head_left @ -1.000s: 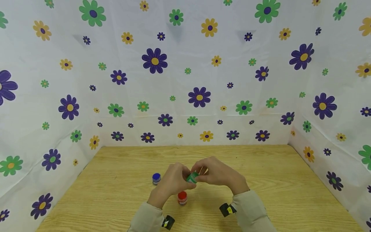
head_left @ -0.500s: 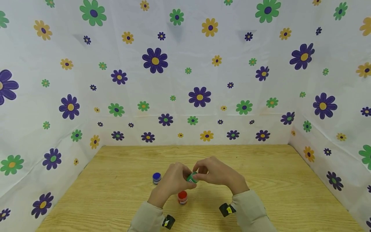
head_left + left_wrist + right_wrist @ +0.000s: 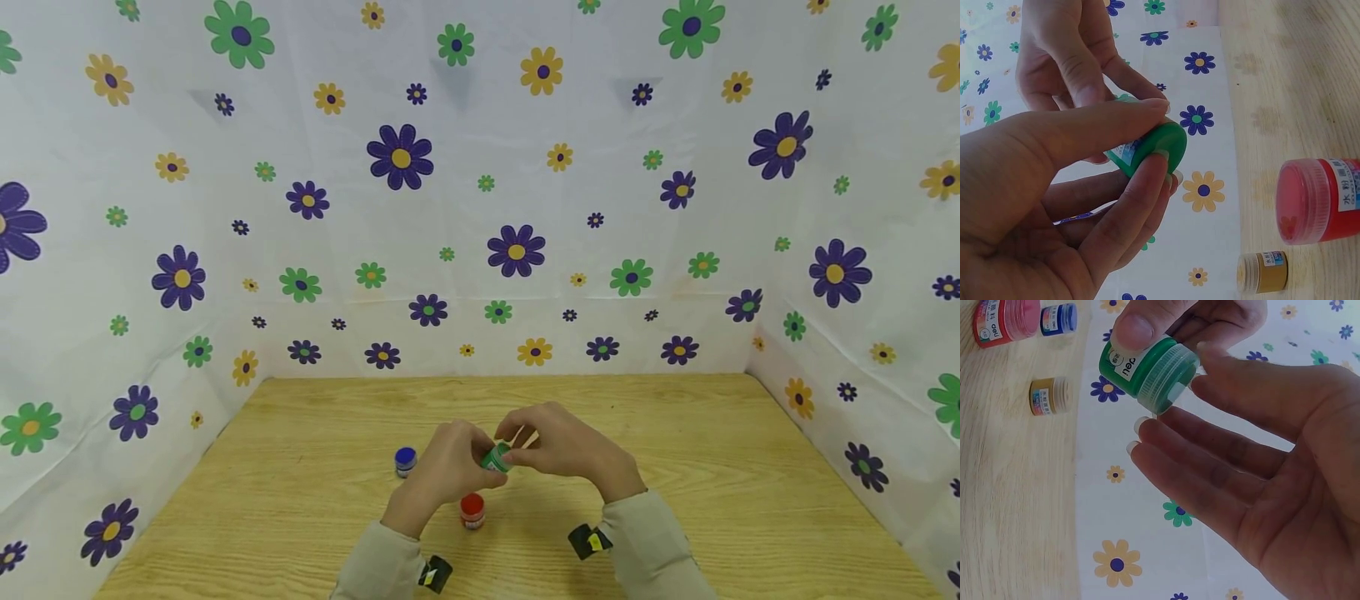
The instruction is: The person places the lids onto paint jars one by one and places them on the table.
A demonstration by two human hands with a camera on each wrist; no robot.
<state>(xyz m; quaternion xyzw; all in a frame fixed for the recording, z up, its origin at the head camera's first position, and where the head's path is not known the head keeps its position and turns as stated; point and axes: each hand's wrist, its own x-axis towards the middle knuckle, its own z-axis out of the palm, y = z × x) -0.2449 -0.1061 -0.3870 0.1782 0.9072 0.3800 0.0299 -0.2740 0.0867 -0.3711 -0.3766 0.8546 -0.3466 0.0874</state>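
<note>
My left hand (image 3: pixel 450 462) grips a small green paint jar (image 3: pixel 1132 362) by its body, tilted, above the table. The jar's clear ribbed lid (image 3: pixel 1169 375) points toward my right hand (image 3: pixel 566 446). In the right wrist view the right thumb and a fingertip are right at the lid's edge, and the other fingers are extended below it. Left thumb and fingers wrap the green base in the left wrist view. A red paint jar (image 3: pixel 472 511) stands on the table below the hands, and a blue one (image 3: pixel 405 461) stands left of them.
A yellow-brown paint jar (image 3: pixel 1047 397) stands on the wooden table (image 3: pixel 675 467); the hands hide it in the head view. White cloth with printed flowers (image 3: pixel 480 200) surrounds the back and sides. Dark bands (image 3: pixel 588 542) sit at both wrists.
The right fingers drew in around the lid half a second ago and now are spread apart again. The left hand keeps the green jar in the same place. The standing jars have not moved.
</note>
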